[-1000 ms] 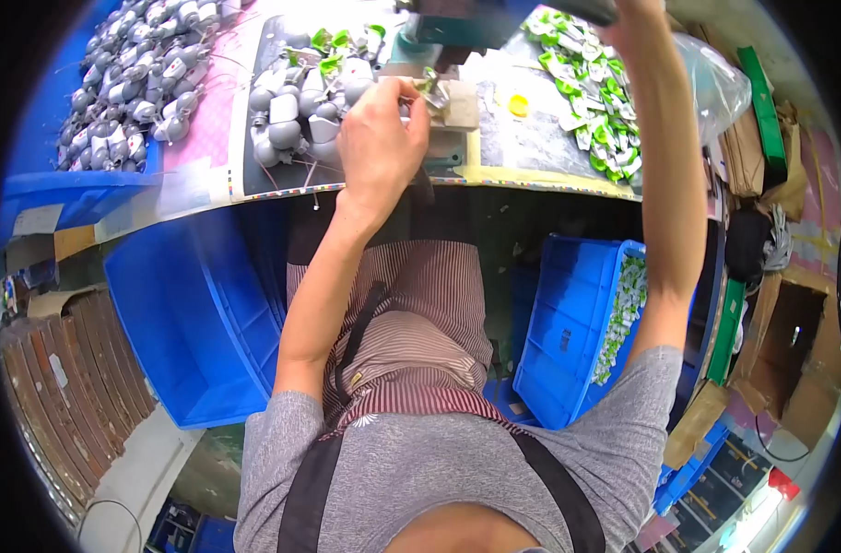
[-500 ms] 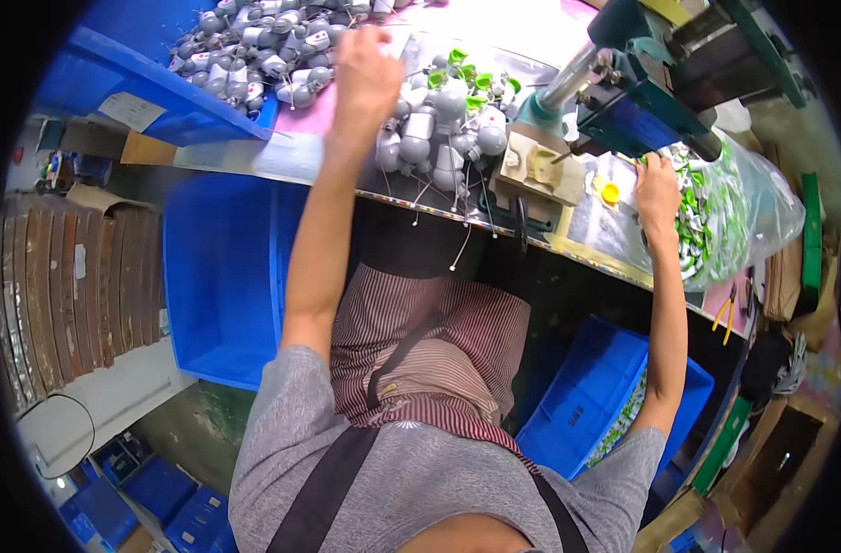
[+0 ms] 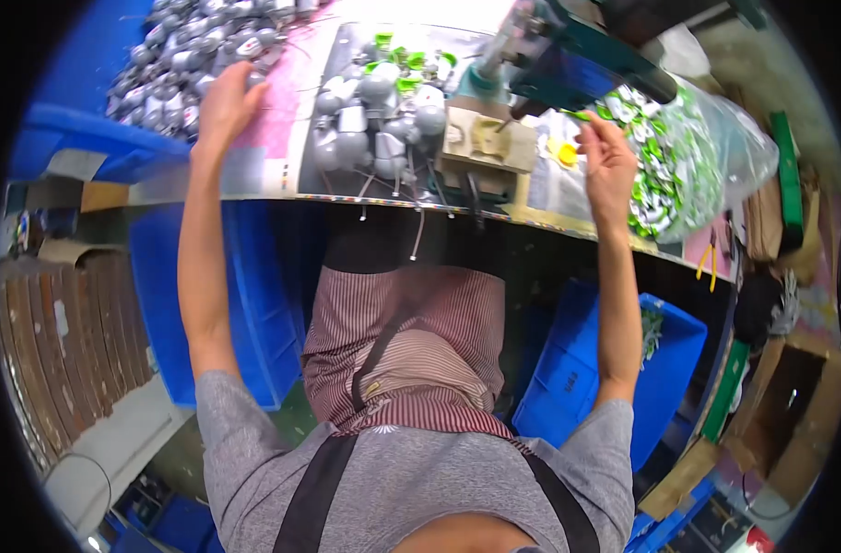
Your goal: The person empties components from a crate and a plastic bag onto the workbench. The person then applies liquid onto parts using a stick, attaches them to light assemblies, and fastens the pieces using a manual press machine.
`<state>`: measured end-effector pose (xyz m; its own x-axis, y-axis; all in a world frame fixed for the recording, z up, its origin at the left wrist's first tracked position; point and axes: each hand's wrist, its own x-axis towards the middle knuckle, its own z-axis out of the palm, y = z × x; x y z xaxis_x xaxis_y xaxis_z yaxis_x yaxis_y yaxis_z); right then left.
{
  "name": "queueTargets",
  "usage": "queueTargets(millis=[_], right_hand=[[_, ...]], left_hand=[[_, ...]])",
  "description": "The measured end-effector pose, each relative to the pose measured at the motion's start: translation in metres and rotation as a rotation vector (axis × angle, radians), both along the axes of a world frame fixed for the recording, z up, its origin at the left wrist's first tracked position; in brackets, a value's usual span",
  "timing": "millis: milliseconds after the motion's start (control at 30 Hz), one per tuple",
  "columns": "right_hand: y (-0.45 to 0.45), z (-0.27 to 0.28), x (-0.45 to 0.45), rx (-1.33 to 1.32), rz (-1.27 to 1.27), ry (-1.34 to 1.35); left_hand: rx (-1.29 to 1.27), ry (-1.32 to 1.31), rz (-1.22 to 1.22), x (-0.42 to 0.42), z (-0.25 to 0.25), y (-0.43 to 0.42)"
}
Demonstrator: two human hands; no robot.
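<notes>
L hand (image 3: 227, 106) is at approx 10 o'c, at the near edge of the bulb pile (image 3: 185, 60); its grip is part-curled & blurred, so can't tell if it has one. Best take a bulb by its body, not its wire, & lift slowly so the leads don't tangle.

R hand (image 3: 609, 166) is at 2 o'c, grip narrow, w/ what looks like a green clip (image 3: 575, 114) pinched at the tips, near the press (image 3: 577, 69). A light pinch at one end should stop it twisting; mind fingers under the tool.

Clip pile (image 3: 655, 198) is at approx 4 o'c of that hand, yellow pc (image 3: 566, 154) at 9. More bulbs (image 3: 383, 124) sit on the worktop (image 3: 563, 198) at 9 o'c of the block (image 3: 485, 138); wires (image 3: 417, 235) hang off the edge, worth tucking in vs snags.
</notes>
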<state>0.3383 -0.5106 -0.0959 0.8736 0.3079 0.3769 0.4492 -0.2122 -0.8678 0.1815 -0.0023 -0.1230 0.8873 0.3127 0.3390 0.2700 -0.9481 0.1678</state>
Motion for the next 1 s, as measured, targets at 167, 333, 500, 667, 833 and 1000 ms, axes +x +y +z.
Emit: queueTargets(millis=[167, 333, 500, 667, 833, 1000], right_hand=[[0.035, -0.005, -0.058, 0.009, -0.027, -0.234], [0.066, -0.015, -0.081, -0.215, -0.026, -0.538], [0.053, -0.008, -0.066, -0.281, -0.014, -0.567], [0.014, 0.013, -0.033, 0.065, -0.159, 0.098], [-0.022, -0.003, 0.001, 0.08, -0.121, 0.328], [-0.02, -0.012, 0.001, -0.016, -0.235, 0.193]], left_hand=[[-1.469, -0.81, -0.258, -0.021, 0.0, -0.008], [-2.058, -1.034, -0.669, -0.019, 0.019, -0.064], [-2.23, -0.789, -0.678, -0.01, 0.036, -0.156], [-2.22, -0.366, -0.604, -0.014, 0.051, -0.222], [-1.994, -0.134, -0.413, -0.008, 0.049, -0.26], [-1.842, -0.127, -0.338, -0.004, 0.044, -0.271]])
